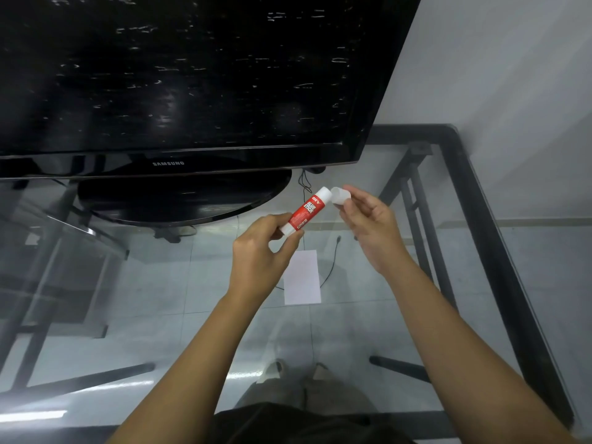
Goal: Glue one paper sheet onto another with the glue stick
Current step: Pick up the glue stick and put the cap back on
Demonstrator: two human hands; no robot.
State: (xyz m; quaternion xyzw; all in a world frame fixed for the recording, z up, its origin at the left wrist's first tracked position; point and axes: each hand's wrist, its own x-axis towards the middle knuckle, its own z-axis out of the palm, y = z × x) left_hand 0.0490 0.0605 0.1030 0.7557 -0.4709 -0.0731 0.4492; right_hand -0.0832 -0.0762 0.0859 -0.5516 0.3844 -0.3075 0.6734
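My left hand [259,251] grips the lower end of a red and white glue stick [307,210], which tilts up to the right above the glass table. Its clear cap [341,195] is off and pinched in the fingertips of my right hand [371,229], just beside the stick's white tip. A small white paper sheet [302,278] lies flat on the glass below and between my hands. I cannot tell whether it is a single sheet or two stacked.
A large black television [192,75] on an oval stand [179,200] fills the back of the glass table [493,238], whose black frame runs along the right. A thin black cable [331,264] trails beside the paper. A wall stands at the right.
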